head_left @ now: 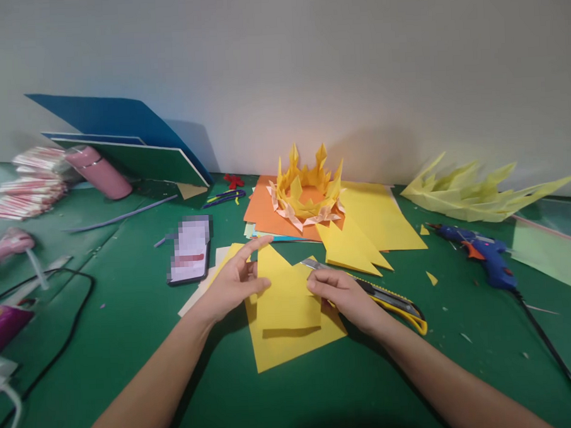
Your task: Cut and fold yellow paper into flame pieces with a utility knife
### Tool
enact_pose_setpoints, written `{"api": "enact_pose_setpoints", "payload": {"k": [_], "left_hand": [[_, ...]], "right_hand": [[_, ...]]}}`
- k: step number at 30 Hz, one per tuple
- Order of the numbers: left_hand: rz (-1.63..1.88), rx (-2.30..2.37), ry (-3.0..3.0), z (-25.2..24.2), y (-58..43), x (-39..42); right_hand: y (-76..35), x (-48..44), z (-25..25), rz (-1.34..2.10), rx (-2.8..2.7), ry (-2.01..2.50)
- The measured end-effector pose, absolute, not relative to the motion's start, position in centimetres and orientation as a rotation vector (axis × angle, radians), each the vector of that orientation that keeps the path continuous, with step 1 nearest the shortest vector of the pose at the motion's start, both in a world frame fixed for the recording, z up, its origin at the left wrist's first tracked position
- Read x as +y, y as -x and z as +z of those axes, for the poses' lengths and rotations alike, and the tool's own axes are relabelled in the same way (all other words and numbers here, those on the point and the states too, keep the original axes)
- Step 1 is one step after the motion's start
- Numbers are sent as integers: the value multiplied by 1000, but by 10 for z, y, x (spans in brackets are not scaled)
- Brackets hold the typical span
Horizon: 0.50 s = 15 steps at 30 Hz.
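A folded piece of yellow paper (289, 296) is held up between my hands, its top cut or folded at a slant. My left hand (238, 276) has its thumb on the paper's left edge, with the index finger stretched out above and other fingers partly hidden. On the right edge, my right hand (340, 292) pinches the paper between thumb and fingers. Below it a larger yellow sheet (267, 353) lies on the green table. A yellow and black utility knife (388, 294) lies behind my right hand, blade showing past the knuckles.
Yellow paper triangles (346, 246) and a folded-paper crown (308, 200) are beyond my hands. A phone (190, 250) lies to the left. At right are a blue glue gun (486, 249) with its cord and a pale yellow paper crown (483, 193). A pink bottle (99, 171) stands far left.
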<state>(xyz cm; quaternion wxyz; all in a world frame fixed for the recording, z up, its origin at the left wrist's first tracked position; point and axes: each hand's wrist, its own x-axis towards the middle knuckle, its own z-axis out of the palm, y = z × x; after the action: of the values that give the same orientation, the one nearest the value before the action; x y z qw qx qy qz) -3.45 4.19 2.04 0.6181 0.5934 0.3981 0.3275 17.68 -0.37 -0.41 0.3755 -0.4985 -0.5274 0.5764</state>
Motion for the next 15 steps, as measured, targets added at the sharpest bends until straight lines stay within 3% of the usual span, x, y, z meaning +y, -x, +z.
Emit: {"api": "enact_pose_setpoints", "payload": {"k": [15], "left_hand": [[837, 968, -1323, 19, 33, 42]], "right_hand": [[-177, -6, -1, 1564, -1104, 1266]]}}
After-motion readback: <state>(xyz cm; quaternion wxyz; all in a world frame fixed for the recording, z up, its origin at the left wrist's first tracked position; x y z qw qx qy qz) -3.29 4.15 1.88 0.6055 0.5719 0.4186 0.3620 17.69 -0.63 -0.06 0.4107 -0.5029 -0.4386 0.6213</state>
